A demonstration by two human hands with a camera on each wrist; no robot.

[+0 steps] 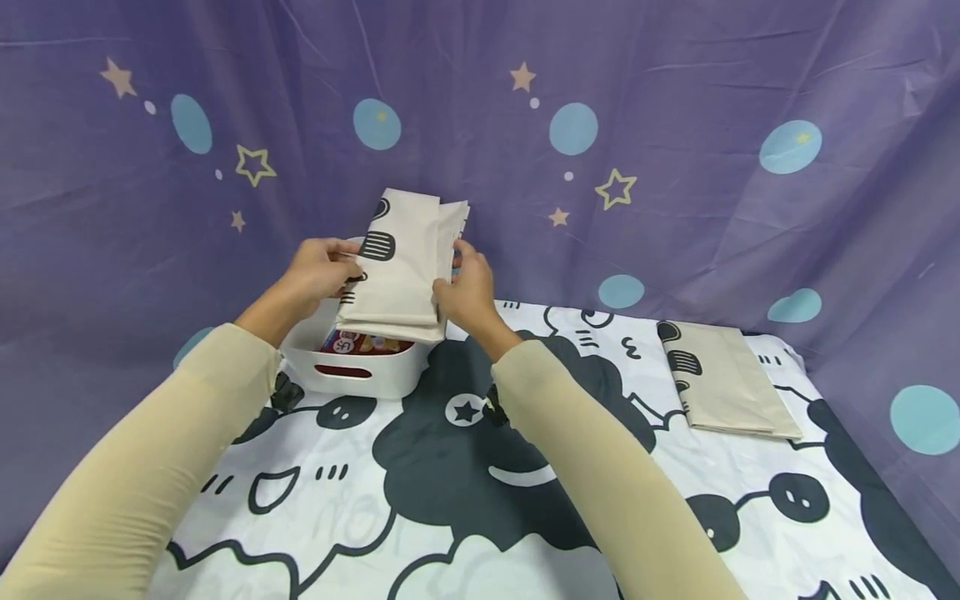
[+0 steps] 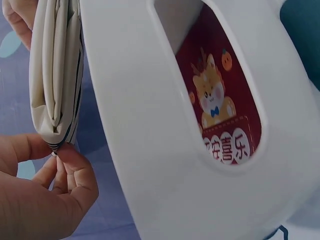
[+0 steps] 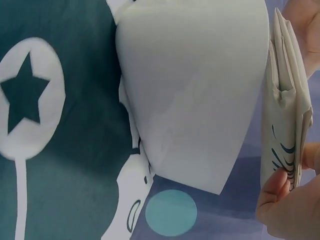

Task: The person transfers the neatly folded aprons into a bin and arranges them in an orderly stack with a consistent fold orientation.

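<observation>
Above a white plastic bin [image 1: 393, 377], a folded beige cloth [image 1: 405, 267] with black printed shapes is held up between both hands. My left hand [image 1: 318, 268] pinches its left edge; in the left wrist view, the thumb and fingers of that hand [image 2: 50, 195] close on a folded corner. On the opposite edge, my right hand [image 1: 471, 287] pinches the cloth, also visible in the right wrist view [image 3: 295, 210]. Inside the bin lies a red printed item [image 1: 375, 343], partly covered by the cloth; its cartoon animal [image 2: 215, 95] shows through the bin's handle slot.
A second folded beige cloth [image 1: 731, 379] lies at the right on the table, which has a black-and-white cartoon cover [image 1: 337, 500]. Behind the table hangs a purple curtain [image 1: 465, 50] with stars and blue dots.
</observation>
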